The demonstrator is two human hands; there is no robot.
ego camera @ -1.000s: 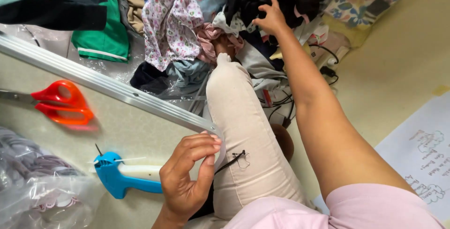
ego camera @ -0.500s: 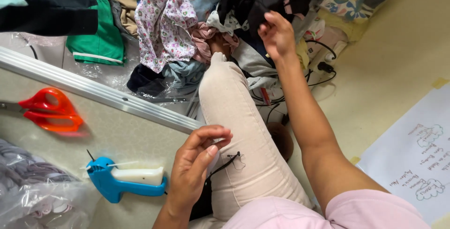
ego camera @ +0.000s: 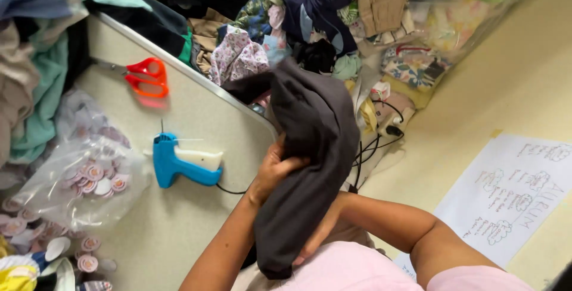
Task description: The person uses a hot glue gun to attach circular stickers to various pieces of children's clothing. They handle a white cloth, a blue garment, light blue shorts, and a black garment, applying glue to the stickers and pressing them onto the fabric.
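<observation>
A dark grey garment (ego camera: 310, 148) hangs bunched in front of me, held up close to my body. My left hand (ego camera: 275, 172) grips its left side, thumb and fingers closed on the cloth. My right hand (ego camera: 322, 231) holds it from below and behind, mostly hidden by the fabric; my right forearm crosses in from the right. A blue and white tagging gun (ego camera: 182, 163) lies on the table just left of my left hand.
Red-handled scissors (ego camera: 143, 76) lie near the table's (ego camera: 173, 225) far edge. A clear bag of round tags (ego camera: 83, 180) sits at the left, loose tags below it. A heap of mixed clothes (ego camera: 286, 16) fills the floor beyond. A paper sheet (ego camera: 512, 195) lies at right.
My right hand has come back from the clothes heap with a dark grey garment. My left hand left the leg and now grips the garment too. The camera view has shifted.
</observation>
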